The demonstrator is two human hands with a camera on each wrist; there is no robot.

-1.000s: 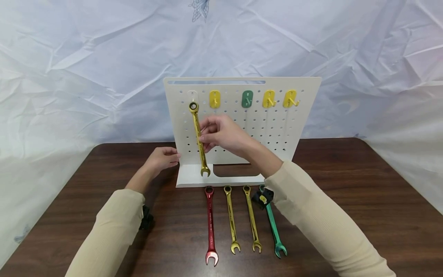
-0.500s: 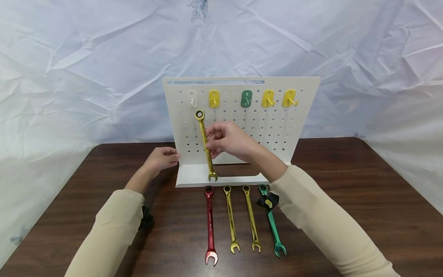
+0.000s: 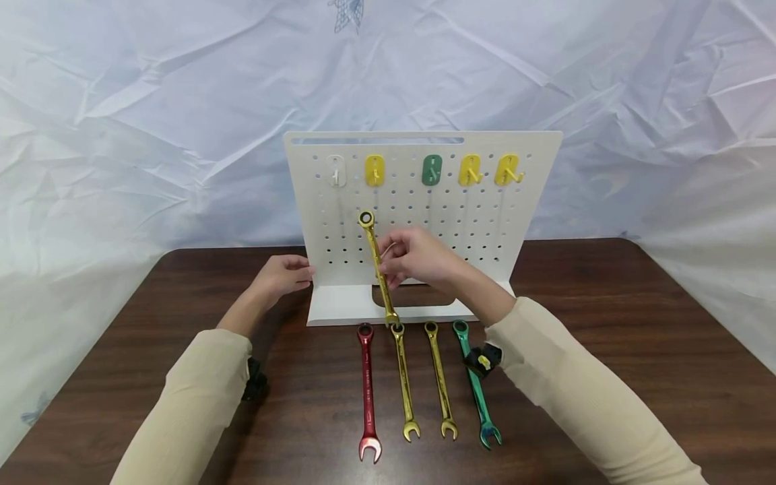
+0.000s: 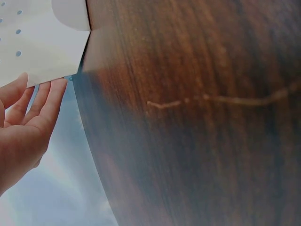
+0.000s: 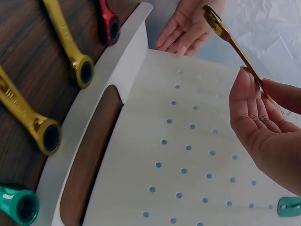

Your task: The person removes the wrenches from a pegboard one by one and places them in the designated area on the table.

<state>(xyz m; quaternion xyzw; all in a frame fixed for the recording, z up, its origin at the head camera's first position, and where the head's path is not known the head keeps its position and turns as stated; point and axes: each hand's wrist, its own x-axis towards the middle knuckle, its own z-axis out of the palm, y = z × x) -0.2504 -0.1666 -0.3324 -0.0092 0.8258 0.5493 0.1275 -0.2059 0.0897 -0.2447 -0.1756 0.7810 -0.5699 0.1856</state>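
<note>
Between thumb and fingers, my right hand (image 3: 418, 259) pinches a gold combination wrench (image 3: 372, 246). The wrench hangs nearly upright, ring end up, in front of the white pegboard (image 3: 321, 273); its open end overlaps the top of a gold wrench on the table in the head view. My left hand (image 3: 281, 277) is at the board's left edge, its fairly straight fingers (image 4: 56, 96) touching that edge. Laid out before the board are a red wrench (image 3: 368, 391), two gold wrenches (image 3: 404, 384) (image 3: 441, 380) and a green wrench (image 3: 479, 397).
Along the board's upper part sit a white hook (image 3: 336, 172), a yellow hook (image 3: 374, 170), a green hook (image 3: 432, 170) and two more yellow hooks (image 3: 470, 170) (image 3: 508, 170). Brown wooden table (image 3: 606, 323) extends on both sides. Pale wrinkled cloth (image 3: 182, 101) hangs behind.
My right hand has carried the gold wrench down and to the right, from just below the white hook toward the board's base. The left hand stays at the board's edge.
</note>
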